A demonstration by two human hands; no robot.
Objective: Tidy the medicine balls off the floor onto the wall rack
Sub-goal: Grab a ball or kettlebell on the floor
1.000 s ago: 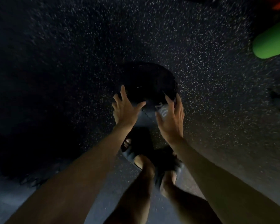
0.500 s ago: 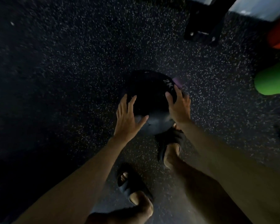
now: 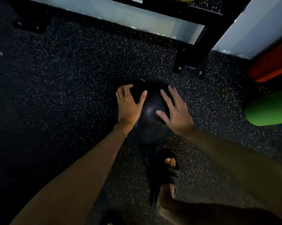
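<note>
Presently ball (image 3: 150, 111) is cupped by left hand (image 3: 130, 105), fingers (image 3: 120, 95) curled over it; right hand (image 3: 176, 112) is pressed flat, fingers straight. Support is best shifted underneath before lifting to rack (image 3: 210, 44).

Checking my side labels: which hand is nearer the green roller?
Right. The right hand rests on the ball toward the green roller; the left hand holds the ball's far side.
</note>
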